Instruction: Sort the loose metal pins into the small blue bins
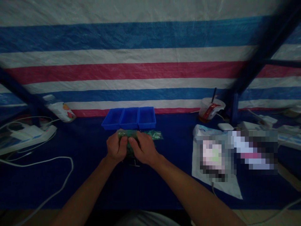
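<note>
Side by side over the blue table, my left hand [116,146] and my right hand [145,147] both grip a clear plastic bag [128,133] with dark green contents. My thumbs lie close together on its near face, and the fingers curl behind it, out of sight. What exactly is inside cannot be made out in the dim light. Just beyond my right hand, another small clear packet [156,135] with pale green pieces lies on the table. Behind both hands stands a blue tray [129,127] with three compartments.
A bottle [61,110] leans at the back left, near a white power strip [42,138] and loose cables. At the back right stands a plastic cup [209,110] with a straw. A white plastic bag [197,169] and pixelated items lie on the right.
</note>
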